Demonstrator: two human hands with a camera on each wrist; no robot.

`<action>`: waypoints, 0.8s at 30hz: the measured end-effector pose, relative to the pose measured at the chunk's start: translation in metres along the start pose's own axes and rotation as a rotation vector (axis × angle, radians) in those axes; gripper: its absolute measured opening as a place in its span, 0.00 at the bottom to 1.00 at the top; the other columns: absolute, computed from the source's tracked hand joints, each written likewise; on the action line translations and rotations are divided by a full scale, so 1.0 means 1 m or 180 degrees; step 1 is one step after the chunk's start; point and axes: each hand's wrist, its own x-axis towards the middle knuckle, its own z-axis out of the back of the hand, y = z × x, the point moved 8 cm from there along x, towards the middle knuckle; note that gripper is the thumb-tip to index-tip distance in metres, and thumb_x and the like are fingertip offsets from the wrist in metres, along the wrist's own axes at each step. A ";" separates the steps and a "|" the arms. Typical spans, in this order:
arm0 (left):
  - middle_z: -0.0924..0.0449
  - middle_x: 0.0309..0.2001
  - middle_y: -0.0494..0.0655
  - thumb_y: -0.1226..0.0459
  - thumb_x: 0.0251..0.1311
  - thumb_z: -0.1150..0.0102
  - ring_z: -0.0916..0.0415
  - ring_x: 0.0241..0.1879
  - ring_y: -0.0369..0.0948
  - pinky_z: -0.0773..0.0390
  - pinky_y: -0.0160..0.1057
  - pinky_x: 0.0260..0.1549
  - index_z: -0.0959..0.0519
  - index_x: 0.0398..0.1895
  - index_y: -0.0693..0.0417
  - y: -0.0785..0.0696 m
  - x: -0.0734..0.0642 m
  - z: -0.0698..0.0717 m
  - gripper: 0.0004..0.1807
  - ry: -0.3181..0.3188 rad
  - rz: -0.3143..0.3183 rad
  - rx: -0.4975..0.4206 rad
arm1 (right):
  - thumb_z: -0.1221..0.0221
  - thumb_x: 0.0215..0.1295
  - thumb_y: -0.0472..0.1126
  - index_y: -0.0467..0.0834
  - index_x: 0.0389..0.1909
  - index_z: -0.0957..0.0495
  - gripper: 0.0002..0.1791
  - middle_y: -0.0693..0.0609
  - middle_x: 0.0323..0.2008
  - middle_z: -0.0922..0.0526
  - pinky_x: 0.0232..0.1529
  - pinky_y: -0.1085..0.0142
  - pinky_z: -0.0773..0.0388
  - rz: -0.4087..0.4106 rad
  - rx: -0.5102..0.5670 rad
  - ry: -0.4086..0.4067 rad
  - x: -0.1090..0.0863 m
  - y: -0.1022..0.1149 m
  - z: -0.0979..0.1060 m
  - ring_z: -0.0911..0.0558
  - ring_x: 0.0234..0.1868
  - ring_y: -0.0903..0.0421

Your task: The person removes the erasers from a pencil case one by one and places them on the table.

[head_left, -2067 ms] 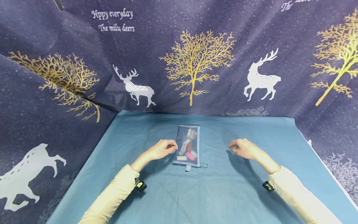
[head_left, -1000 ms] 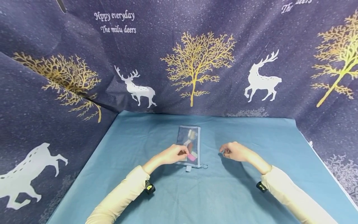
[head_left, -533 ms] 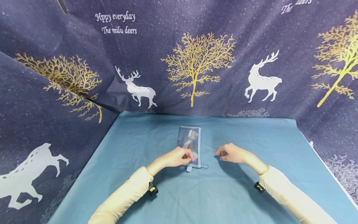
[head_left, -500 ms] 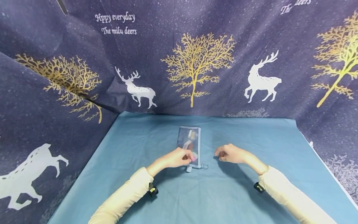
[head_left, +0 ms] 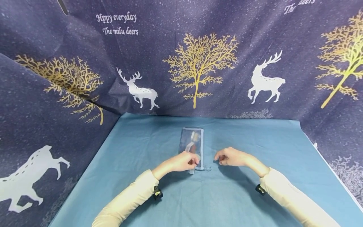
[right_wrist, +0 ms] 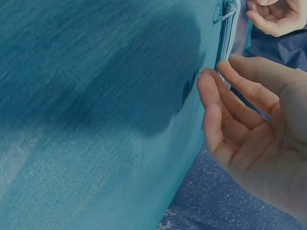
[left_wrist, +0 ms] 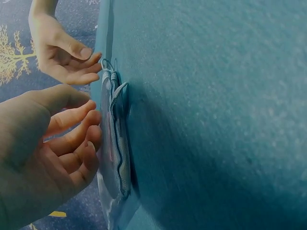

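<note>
A see-through mesh zipper pouch [head_left: 185, 137] lies flat on the cloth in the head view, with several small white, tan and reddish-brown pieces inside. Over its lower end hovers my left hand [head_left: 184, 161], fingers loosely bent, hiding that part of the contents. The left wrist view has the left hand's fingertips close beside the pouch [left_wrist: 111, 158], nothing held between them; whether they touch it I cannot tell. To the right of the pouch, my right hand [head_left: 231, 156] hangs above the cloth with relaxed fingers and holds nothing. A ring [head_left: 208, 168] sits at the pouch's zipper end.
A blue cloth [head_left: 181, 198] covers the table. Dark blue fabric [head_left: 227, 94] printed with deer and trees hangs behind it and along the sides. Black cameras are strapped at the left wrist [head_left: 157, 193] and right wrist [head_left: 260, 189].
My left hand has moved from the pouch's left side rightward over its lower end, covering the pink piece. My right hand has come left toward the pouch. The pouch stays in place.
</note>
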 end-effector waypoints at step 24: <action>0.30 0.34 0.37 0.54 0.49 0.35 0.33 0.32 0.30 0.33 0.26 0.25 0.24 0.38 0.42 -0.011 0.010 -0.005 0.13 -0.0117 0.0114 0.0871 | 0.43 0.59 0.37 0.39 0.50 0.24 0.17 0.52 0.31 0.17 0.34 0.73 0.24 0.0243 -0.0038 0.0170 0.010 0.021 -0.013 0.21 0.29 0.64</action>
